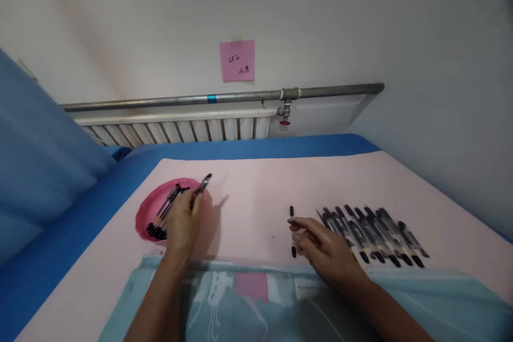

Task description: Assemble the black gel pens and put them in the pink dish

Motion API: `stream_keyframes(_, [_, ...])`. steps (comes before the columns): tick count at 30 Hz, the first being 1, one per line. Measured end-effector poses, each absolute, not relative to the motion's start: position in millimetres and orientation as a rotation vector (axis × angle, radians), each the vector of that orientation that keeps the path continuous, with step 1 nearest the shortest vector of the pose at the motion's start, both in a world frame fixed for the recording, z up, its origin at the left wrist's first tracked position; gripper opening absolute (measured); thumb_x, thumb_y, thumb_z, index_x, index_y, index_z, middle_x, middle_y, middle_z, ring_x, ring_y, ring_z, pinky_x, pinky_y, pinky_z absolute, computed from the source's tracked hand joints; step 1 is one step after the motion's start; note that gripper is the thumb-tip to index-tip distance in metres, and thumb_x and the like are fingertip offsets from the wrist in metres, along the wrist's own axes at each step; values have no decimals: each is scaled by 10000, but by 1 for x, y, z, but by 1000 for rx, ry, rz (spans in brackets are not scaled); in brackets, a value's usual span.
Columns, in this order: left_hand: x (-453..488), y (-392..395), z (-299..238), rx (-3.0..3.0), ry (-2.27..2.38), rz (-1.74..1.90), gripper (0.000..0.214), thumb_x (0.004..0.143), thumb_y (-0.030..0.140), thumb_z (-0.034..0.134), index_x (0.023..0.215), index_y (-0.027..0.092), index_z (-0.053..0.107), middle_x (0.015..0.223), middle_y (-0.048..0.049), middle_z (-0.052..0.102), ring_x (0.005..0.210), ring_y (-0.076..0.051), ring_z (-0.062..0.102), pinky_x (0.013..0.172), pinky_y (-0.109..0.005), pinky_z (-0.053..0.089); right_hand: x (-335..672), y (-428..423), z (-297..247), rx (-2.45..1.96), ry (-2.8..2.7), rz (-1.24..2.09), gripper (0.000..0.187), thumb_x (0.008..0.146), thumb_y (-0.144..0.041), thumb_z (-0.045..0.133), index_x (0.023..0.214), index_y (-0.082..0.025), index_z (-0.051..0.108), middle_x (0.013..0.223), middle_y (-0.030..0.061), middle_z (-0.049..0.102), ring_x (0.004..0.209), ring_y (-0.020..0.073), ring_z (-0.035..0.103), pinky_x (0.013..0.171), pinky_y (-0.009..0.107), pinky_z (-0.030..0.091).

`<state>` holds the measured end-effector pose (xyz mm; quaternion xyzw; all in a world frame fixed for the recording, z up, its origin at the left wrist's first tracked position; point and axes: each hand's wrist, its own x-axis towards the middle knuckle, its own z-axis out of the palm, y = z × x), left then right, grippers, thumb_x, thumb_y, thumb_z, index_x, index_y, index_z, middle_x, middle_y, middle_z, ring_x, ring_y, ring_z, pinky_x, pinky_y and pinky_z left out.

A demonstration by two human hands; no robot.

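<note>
In the head view, my left hand (184, 222) is closed on a pen with a dark tip (205, 180), held over the right rim of a pink scalloped bowl (142, 208). Inside that bowl lie several black-capped pens (166, 206). Nearer the middle, the fingers of my right hand (320, 246) pinch a slim pen with black ends (293, 248); whether it rests on the table is hard to tell. To the right of this hand, several clear-barrelled, black-capped pens (372, 232) lie slanted side by side, some blurred.
A pale pink sheet (248, 187) covers the table, with a blue edge (256, 148) behind it. Light blue patterned cloth (224, 310) lies along the front. Blue fabric (48, 160) hangs at left. A radiator (216, 129) and pipe (168, 100) run along the wall.
</note>
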<state>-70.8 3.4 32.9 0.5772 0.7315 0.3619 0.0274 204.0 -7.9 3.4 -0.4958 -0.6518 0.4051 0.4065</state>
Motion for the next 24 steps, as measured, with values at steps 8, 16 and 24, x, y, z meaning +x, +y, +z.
stream_keyframes(8, [-119,9,27,1758,2648,275,405,839,336,335,998,74,600,893,-229,629,799,-343,586,585,-377,403,219,-3,12,-1371,-1599,836,207,794,-287,464,907,-175,597,798,46,615,603,126,577,552,248,459])
stream_keyframes(16, [-65,6,21,2130,2443,751,380,826,335,376,994,85,608,955,-171,614,911,-315,553,764,-423,428,222,-6,2,-1658,-2135,509,171,785,-227,460,897,-165,574,809,47,599,727,156,542,651,260,385])
stream_keyframes(24, [26,-17,-2,1483,1511,807,340,752,443,500,968,197,595,854,-48,664,748,-198,608,651,-295,475,195,-16,-5,-1611,-2285,486,253,770,-165,447,1015,-172,512,845,44,586,736,151,529,662,245,362])
